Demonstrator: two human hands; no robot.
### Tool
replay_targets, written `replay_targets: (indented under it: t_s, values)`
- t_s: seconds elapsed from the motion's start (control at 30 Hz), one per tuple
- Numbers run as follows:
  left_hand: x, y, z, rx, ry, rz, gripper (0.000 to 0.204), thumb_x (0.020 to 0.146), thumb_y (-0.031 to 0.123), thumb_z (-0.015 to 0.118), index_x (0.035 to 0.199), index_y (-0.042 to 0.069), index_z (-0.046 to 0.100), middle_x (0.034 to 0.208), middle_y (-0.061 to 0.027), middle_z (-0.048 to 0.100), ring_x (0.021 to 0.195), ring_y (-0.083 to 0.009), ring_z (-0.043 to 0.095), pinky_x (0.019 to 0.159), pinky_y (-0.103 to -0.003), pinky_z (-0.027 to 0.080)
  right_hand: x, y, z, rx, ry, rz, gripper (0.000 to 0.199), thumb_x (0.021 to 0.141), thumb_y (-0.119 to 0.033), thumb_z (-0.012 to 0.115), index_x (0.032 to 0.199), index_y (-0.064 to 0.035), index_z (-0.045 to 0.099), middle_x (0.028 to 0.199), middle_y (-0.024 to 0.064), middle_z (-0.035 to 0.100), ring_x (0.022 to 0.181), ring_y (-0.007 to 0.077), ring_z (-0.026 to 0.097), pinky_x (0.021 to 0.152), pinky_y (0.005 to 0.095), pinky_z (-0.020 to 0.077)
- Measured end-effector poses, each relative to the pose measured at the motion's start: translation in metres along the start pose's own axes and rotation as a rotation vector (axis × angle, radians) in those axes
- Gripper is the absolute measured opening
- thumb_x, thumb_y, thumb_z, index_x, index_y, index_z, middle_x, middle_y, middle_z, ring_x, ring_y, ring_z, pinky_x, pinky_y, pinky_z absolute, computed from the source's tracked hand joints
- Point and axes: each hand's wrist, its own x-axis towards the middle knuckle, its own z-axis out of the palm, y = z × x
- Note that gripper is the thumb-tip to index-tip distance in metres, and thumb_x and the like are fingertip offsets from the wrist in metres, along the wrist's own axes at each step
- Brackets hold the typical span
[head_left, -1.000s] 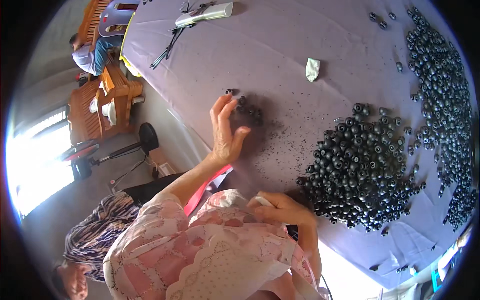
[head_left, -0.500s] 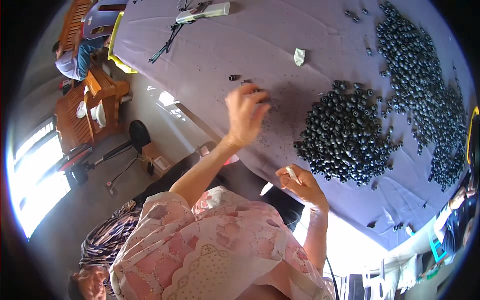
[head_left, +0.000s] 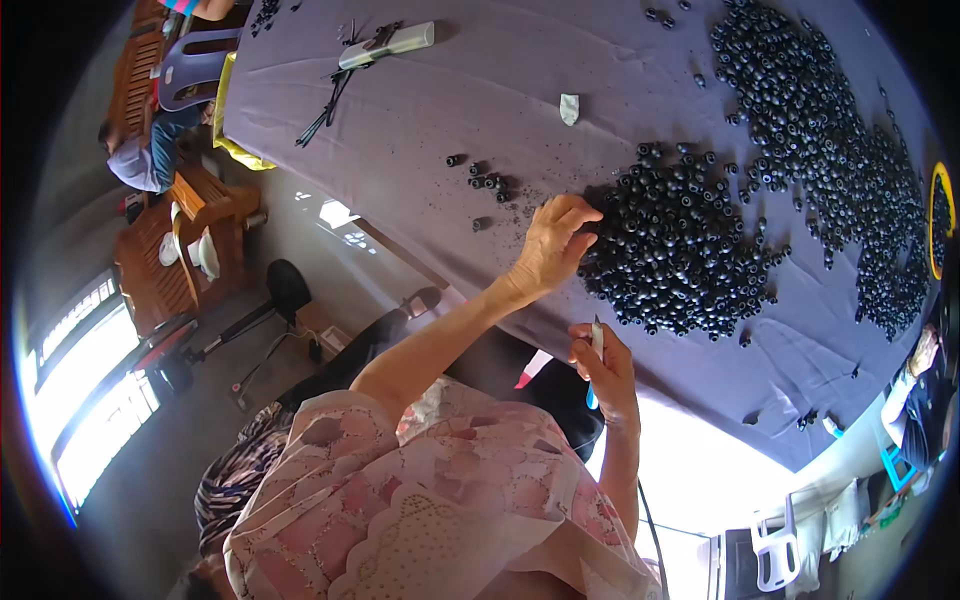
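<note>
My left hand (head_left: 553, 242) reaches to the left edge of a heap of small black bead-like parts (head_left: 690, 245), several of which show round holes. Its thumb and fingers are curved but apart, with a gap between them and nothing visible inside. Lower down, just off the table's near edge, my right hand (head_left: 612, 372) grips a slim white pen-like tool (head_left: 598, 340). The tool stands upright with a thin dark tip at its top and a blue lower end. Left of my left hand lies a small loose group of black parts (head_left: 490, 183).
A larger spread of black parts (head_left: 810, 130) covers the right of the purple tablecloth (head_left: 420, 130). A pale crumpled scrap (head_left: 569, 109) and a whitish long block (head_left: 400, 42) beside dark thin strips (head_left: 318, 122) lie farther back. A person (head_left: 135, 165) sits at far left.
My left hand has moved right, from the small group of parts to the heap, uncovering that group. My right hand has turned, and the tool now points upward with its tip showing.
</note>
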Motion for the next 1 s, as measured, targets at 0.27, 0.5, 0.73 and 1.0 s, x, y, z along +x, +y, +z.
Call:
replay_targets:
  t_s: [0.27,0.5,0.73,1.0]
  values:
    - [-0.059,-0.008,-0.038,-0.082,-0.028,-0.172,0.015,0.074,-0.003,0.057,0.088,0.001,0.055,0.080,-0.0096,0.054,0.068,-0.0181,0.055,0.055,-0.026,0.042,0.001,0.010,-0.003,0.033,0.042,0.092,0.016,0.082,-0.010,0.053,0.094,0.0002,0.054,0.069,0.0003,0.053,0.062,0.0056,0.047,0.057,0.0182,0.0378]
    - [-0.141,-0.026,-0.085,0.114,-0.080,-0.302,0.009,0.074,-0.002,0.054,0.083,0.000,0.056,0.070,-0.0096,0.054,0.060,-0.0192,0.053,0.053,-0.027,0.041,0.008,0.014,-0.004,-0.095,-0.038,0.097,0.018,0.083,-0.014,0.054,0.093,0.0010,0.055,0.073,0.0032,0.055,0.067,0.0083,0.052,0.063,0.0217,0.0430]
    - [-0.226,-0.070,-0.106,0.131,-0.133,-0.828,0.010,0.075,0.008,0.059,0.081,-0.001,0.057,0.068,-0.0050,0.059,0.062,-0.0110,0.054,0.057,-0.024,0.043,0.009,0.012,0.001,-0.060,-0.052,0.104,0.019,0.083,-0.018,0.055,0.092,-0.0007,0.055,0.064,0.0005,0.052,0.053,0.0028,0.041,0.046,0.0170,0.0298]
    - [-0.273,-0.129,-0.103,-0.554,-0.124,-1.225,0.014,0.072,0.010,0.061,0.082,0.001,0.063,0.081,-0.0092,0.062,0.073,-0.0149,0.059,0.068,-0.027,0.047,0.021,0.016,-0.014,-0.132,-0.178,0.100,0.017,0.081,-0.013,0.056,0.092,-0.0009,0.055,0.081,0.0061,0.057,0.074,0.0096,0.054,0.067,0.0231,0.0449]
